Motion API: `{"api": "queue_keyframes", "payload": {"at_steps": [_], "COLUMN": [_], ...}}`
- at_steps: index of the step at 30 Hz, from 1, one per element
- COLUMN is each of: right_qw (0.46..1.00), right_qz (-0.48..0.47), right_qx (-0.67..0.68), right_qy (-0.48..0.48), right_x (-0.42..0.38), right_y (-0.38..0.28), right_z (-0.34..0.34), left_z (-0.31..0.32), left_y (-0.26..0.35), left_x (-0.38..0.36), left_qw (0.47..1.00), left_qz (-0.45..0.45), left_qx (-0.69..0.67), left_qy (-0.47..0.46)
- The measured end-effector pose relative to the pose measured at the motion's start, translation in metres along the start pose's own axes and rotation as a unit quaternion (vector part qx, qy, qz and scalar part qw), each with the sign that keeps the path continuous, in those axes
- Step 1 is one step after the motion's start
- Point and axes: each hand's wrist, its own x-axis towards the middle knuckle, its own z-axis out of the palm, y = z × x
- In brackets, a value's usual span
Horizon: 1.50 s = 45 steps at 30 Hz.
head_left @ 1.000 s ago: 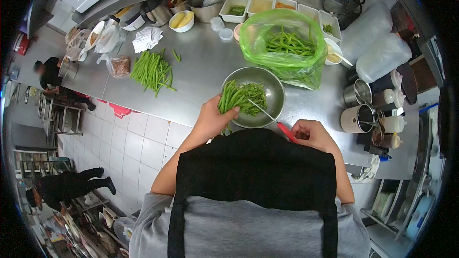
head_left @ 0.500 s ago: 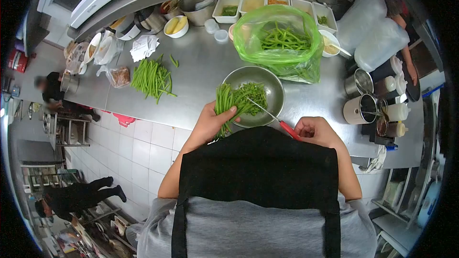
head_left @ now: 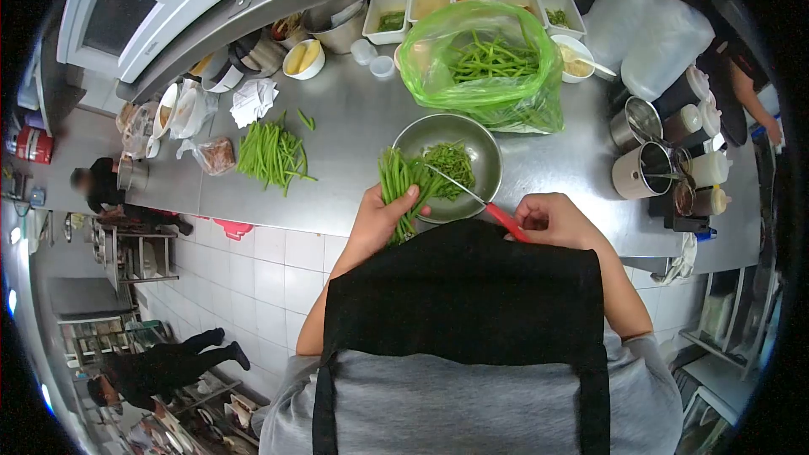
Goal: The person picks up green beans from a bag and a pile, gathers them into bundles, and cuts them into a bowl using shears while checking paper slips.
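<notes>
My left hand point(head_left: 381, 217) grips a bunch of green beans point(head_left: 398, 179), its tips over the rim of a steel bowl point(head_left: 486, 150) on the steel counter. Chopped bean pieces point(head_left: 452, 160) lie in the bowl. My right hand point(head_left: 552, 220) holds red-handled scissors point(head_left: 493, 209), whose blades reach over the bowl toward the bunch. I cannot tell whether the blades are apart.
A green plastic bag of beans point(head_left: 480, 63) stands behind the bowl. A loose pile of beans point(head_left: 271, 154) lies to the left. White tubs point(head_left: 434, 0), bowls and a pot line the back. Steel canisters point(head_left: 642, 170) and bottles stand right. Another person's arm point(head_left: 754, 97) shows far right; two people are below left.
The view has shifted down and left across the counter. My left hand has drawn the bunch slightly back from the bowl. The scissors stay over the bowl.
</notes>
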Motion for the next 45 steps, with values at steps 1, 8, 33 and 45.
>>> {"api": "queue_keyframes", "payload": {"at_steps": [1,8,33,45], "right_qw": [1.0,0.999,0.999,0.999], "right_qz": [-0.002,0.004,0.018,0.019], "right_qx": [0.001,-0.04,-0.047,0.041], "right_qy": [-0.001,-0.001,-0.01,-0.03], "right_x": [0.0,0.001,0.011,0.005], "right_y": [0.001,0.0,0.004,0.027], "right_z": [-0.001,-0.002,-0.005,-0.016], "left_z": [-0.001,0.001,0.003,-0.01], "left_y": [0.0,0.004,-0.002,0.006], "left_x": [0.0,-0.001,0.001,-0.001], "left_qw": [1.0,1.0,0.993,0.995], "left_qz": [0.002,-0.006,0.05,0.049], "left_qx": [-0.004,-0.026,0.102,0.088], "left_qy": [0.005,-0.014,0.008,-0.025]}}
